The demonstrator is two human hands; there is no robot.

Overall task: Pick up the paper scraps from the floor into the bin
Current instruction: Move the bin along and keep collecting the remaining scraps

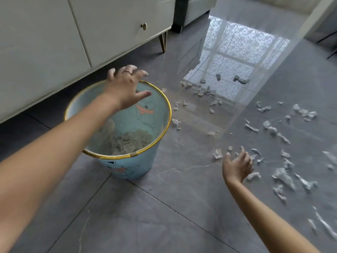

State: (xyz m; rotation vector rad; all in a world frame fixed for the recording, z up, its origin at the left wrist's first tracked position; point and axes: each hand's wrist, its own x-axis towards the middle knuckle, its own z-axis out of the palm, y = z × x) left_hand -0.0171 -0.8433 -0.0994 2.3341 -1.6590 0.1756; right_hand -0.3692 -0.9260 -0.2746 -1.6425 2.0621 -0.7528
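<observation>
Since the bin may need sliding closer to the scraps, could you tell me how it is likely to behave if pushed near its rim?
The blue bin looks like thin plastic and holds only a shallow layer of paper, so it is probably light. It narrows toward its base, so a push near the gold rim could tip it. The glossy floor tiles suggest a low push would slide it easily.

The bin (127, 161) is set on the tiled floor (145, 216) left of centre, with a heap of paper scraps (129, 141) lying inside it. A cabinet (73, 33) is placed behind it at 11 o'clock, raised on a leg (162, 42). Loose scraps (269, 127) are scattered over the floor from 1 to 4 o'clock of the bin. The left hand (125, 88) is held over the bin's far rim; the right hand (237, 166) is held at 3 o'clock of the bin, among the nearest scraps. A sofa (193, 10) is seen at 12 o'clock, beyond the cabinet.
</observation>
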